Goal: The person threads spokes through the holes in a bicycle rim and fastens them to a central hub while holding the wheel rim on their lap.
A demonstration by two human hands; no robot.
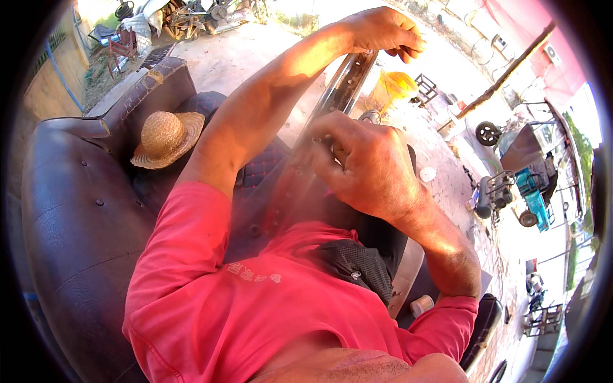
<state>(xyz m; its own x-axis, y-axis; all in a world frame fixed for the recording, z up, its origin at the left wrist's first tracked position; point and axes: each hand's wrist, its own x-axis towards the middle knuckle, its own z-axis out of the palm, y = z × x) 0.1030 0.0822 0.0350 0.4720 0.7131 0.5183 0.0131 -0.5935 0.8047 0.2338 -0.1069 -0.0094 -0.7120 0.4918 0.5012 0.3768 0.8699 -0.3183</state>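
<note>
A long, narrow metal bar (pixel 348 80) with small holes slants from the far middle back toward my chest, its near part smeared by motion. My left hand (pixel 386 33) is closed over its far end, wrist bent and fingers curled down. Closer to me, my right hand (pixel 367 166) is closed beside the bar, thumb and forefinger pinched together. What it grips is hidden, though a small shiny rounded metal piece (pixel 370 116) shows just past its knuckles. A black mesh pouch (pixel 364 262) lies against my red shirt.
I sit on a worn dark leather sofa (pixel 83 204). A straw hat (pixel 167 137) rests to my left. Beyond my hands stands a yellow bucket (pixel 393 88). To the right are a small compressor-like machine (pixel 495 195) and a blue wheeled cart (pixel 533 195); scrap (pixel 204 18) is piled far left.
</note>
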